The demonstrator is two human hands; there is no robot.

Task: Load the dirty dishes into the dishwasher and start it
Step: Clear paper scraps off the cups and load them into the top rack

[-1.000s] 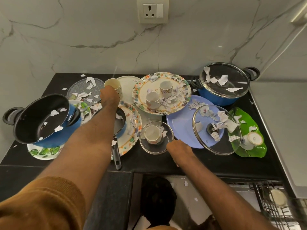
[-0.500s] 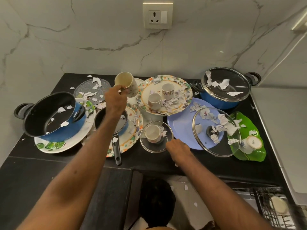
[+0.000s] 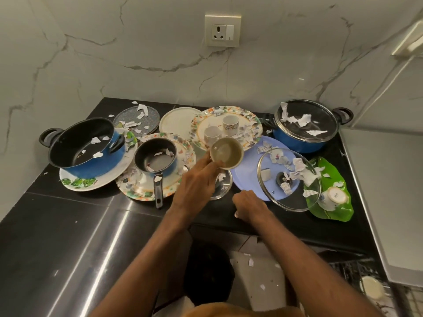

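Observation:
My left hand grips a beige cup and holds it tilted above the counter, its empty mouth facing me. My right hand rests on the black counter near its front edge, fingers curled under; a white scrap shows at its knuckles. Dirty dishes strewn with paper scraps cover the counter: a floral plate bearing two cups, a lidless blue pot, a small saucepan and a lidded blue pot. The dishwasher rack shows at the bottom right.
A lilac plate carries a loose glass lid. A green leaf dish holds a cup on its side. Grey and white plates lie at the back. A black bin stands below.
My left hand has lifted the beige cup from the back of the counter and carried it right and toward me. My right hand has stayed at the counter's edge.

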